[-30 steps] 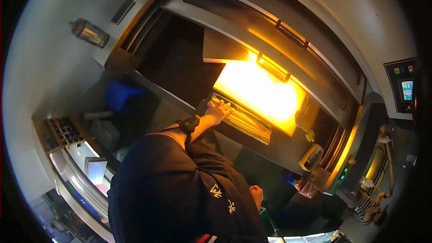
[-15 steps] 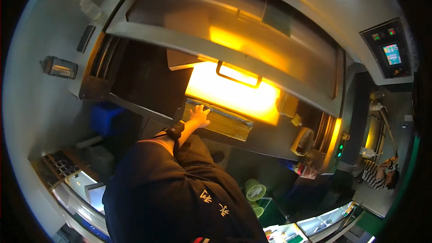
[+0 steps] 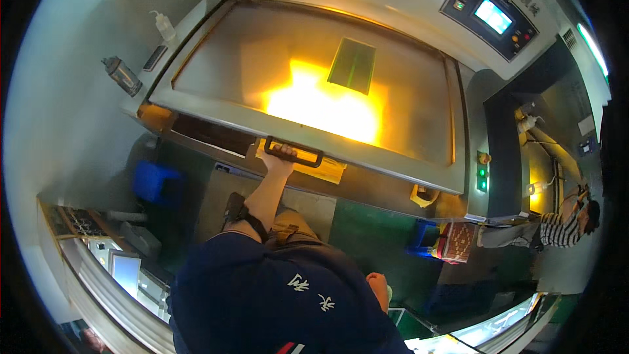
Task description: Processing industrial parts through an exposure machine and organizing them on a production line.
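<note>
My left hand [image 3: 280, 158] is closed round the left part of a black handle [image 3: 308, 157] on the front edge of a large machine's glazed cover [image 3: 223, 98]. Bright yellow light glows through the cover. Below the handle, a flat yellow-lit slab [image 3: 331, 170] lies on the machine's front ledge, partly hidden by the cover and my hand. My right hand [image 3: 377, 288] is low beside my body, fingers curled. A pale greenish bit shows at its edge, too little to name.
A control panel with a screen [image 3: 493, 18] sits at upper right. A bottle [image 3: 122, 77] and a phone-like slab [image 3: 154, 58] rest on the left side. A blue bin [image 3: 156, 182] stands below left. Another person in a striped top [image 3: 560, 231] is at far right.
The cover has come down toward me over the lit area. My left hand has gone from the slab to the handle. My right hand has come into view.
</note>
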### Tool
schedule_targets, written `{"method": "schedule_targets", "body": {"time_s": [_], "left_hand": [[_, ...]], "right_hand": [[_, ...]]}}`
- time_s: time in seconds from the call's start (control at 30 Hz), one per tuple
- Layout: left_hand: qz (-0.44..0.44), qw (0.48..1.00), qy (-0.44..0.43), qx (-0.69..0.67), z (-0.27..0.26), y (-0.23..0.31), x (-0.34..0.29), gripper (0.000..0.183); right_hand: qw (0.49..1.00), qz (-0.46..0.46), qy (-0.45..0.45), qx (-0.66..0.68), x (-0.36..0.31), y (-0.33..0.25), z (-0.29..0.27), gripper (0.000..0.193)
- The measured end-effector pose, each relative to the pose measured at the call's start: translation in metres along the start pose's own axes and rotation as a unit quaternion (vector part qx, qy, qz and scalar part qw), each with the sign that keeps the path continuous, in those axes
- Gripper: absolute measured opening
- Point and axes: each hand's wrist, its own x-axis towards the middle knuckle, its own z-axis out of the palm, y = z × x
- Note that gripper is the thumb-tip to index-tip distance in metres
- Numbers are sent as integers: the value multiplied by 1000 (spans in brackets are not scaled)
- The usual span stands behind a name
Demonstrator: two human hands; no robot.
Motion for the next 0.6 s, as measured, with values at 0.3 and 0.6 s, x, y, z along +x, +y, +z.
{"method": "schedule_targets", "body": {"time_s": [0.3,0.6], "left_hand": [[35,997,-49,41,29,31,-144,68],[74,966,-243,-44,201,28,-223,61]], "right_hand": [[995,-69,-65,7,24,73,29,13],[993,23,-114,34,68,108,43,17]]}}
